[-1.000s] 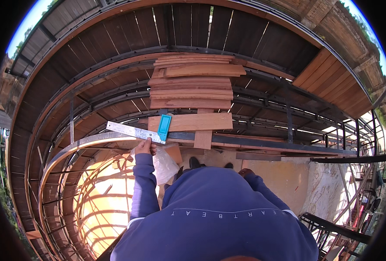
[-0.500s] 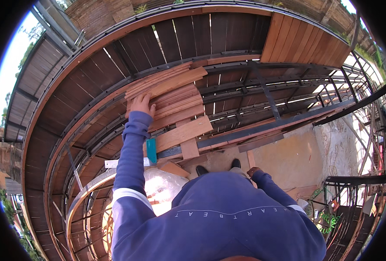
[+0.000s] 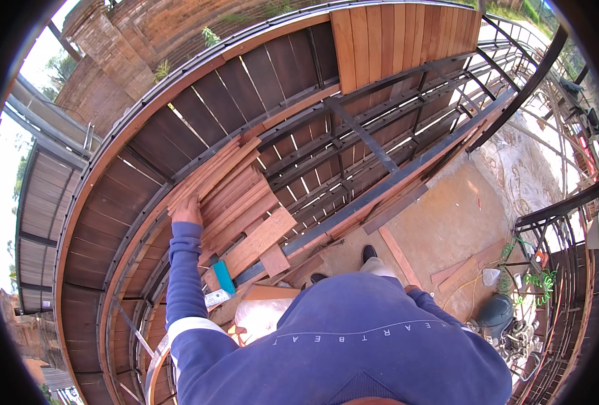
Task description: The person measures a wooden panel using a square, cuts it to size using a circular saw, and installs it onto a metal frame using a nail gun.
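Observation:
Several reddish-brown wooden planks (image 3: 235,206) lie stacked on the dark metal frame at centre left. My left hand (image 3: 187,210) is at the left end of the upper planks, its fingers closed over a plank's edge. A lighter short board (image 3: 267,233) lies crosswise at the near side of the stack. Beside it are a teal block-shaped object (image 3: 223,277) and a white labelled strip (image 3: 217,298). My right hand (image 3: 409,289) hangs low by my right side, largely hidden by my sleeve and body, so its fingers cannot be made out.
A curved tiered metal frame (image 3: 360,138) with dark boards sweeps round ahead and left. Upright light planks (image 3: 401,40) cover part of its far side. Loose boards (image 3: 399,255) lie on the concrete floor (image 3: 441,226). A dark bucket (image 3: 495,314) and green hose (image 3: 539,287) sit at right.
My view has turned, shifting the frame and stack leftward and tilting them. My left hand has slid to the left end of the upper planks. The right hand is more hidden.

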A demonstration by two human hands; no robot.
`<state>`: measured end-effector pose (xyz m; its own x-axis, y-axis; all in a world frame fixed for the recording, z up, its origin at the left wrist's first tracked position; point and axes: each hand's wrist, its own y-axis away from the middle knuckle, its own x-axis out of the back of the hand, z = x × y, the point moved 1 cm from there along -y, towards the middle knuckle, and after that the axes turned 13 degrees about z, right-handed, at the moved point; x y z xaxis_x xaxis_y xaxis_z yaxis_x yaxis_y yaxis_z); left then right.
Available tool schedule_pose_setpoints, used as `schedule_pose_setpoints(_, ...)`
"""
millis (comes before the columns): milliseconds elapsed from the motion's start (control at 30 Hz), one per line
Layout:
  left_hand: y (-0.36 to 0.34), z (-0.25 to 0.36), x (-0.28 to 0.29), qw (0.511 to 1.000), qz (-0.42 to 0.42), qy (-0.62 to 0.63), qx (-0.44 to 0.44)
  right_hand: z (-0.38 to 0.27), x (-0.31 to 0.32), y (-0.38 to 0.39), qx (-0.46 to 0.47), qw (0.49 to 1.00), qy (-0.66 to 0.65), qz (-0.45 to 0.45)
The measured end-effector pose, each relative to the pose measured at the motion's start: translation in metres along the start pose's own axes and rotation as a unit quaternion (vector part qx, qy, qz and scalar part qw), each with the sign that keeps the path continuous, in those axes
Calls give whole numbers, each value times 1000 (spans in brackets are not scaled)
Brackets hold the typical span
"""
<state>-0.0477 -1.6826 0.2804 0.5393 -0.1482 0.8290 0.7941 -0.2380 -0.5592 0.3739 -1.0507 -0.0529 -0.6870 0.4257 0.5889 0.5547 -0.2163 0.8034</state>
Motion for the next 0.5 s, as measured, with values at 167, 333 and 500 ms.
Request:
schedule_pose_setpoints(167,-29,21,27,992,124,-1,23,-17,68,16,-72,961,-228,138)
schedule_pose_setpoints(333,-61,90,88,990,123,63,1,-77,192,29,85,797,-434,411)
schedule_pose_setpoints(500,-91,208,128,987,44,69,-142,-193,385,163,407,593,-241,651)
